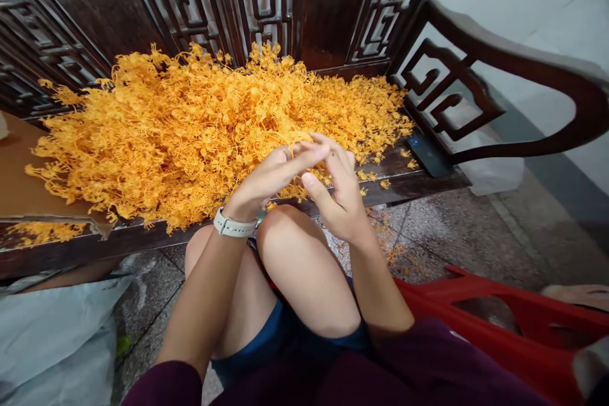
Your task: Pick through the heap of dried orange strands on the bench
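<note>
A large heap of orange plastic flower sprigs [190,133], thin stems with small branching ends, covers the dark wooden bench in front of me. At its front edge my two hands meet above my knees. My left hand [273,174], with a pale watch strap [233,226] on the wrist, is closed around part of an orange sprig. My right hand [340,193] has its fingers bent over the left fingertips, touching the same sprig, with its thumb below. The fingers hide most of the held piece.
Smaller loose orange pieces [366,108] lie at the bench's right end, beside a dark phone [428,155] near the carved armrest [518,70]. A cardboard piece [38,171] lies at left. Below are a pale sack [61,330] and a red plastic stool [476,317].
</note>
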`<act>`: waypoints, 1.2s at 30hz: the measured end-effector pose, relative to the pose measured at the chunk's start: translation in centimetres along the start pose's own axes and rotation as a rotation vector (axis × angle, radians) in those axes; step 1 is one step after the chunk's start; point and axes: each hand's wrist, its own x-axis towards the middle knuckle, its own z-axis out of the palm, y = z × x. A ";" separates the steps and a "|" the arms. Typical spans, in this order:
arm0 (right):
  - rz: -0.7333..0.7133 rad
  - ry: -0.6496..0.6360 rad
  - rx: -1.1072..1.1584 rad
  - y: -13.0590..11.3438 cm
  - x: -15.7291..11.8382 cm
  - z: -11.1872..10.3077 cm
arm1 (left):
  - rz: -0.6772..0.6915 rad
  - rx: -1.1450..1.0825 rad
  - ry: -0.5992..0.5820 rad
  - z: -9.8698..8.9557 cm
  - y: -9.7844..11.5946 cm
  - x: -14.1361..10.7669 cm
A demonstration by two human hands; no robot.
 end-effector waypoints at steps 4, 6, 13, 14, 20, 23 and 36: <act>0.052 0.176 0.094 0.6 -0.1 0.5 | 0.022 -0.051 0.097 -0.8 0.2 0.0; 0.122 0.255 0.205 1.4 0.0 1.1 | 0.008 -0.061 0.141 -1.5 0.1 0.1; 0.310 0.240 0.555 3.0 0.3 2.1 | 0.032 -0.045 0.196 -1.6 -0.5 0.6; 0.331 0.241 0.591 3.1 0.3 2.2 | 0.043 -0.031 0.191 -1.4 -0.5 0.6; 0.431 0.285 0.608 3.5 0.5 2.9 | -0.024 -0.033 0.020 -0.2 -0.5 0.6; 0.442 0.299 0.632 3.2 0.6 2.9 | 0.021 -0.054 0.085 0.1 -0.8 0.8; 0.546 0.190 1.018 1.4 0.9 1.5 | 0.040 -0.375 0.263 1.4 -0.7 0.9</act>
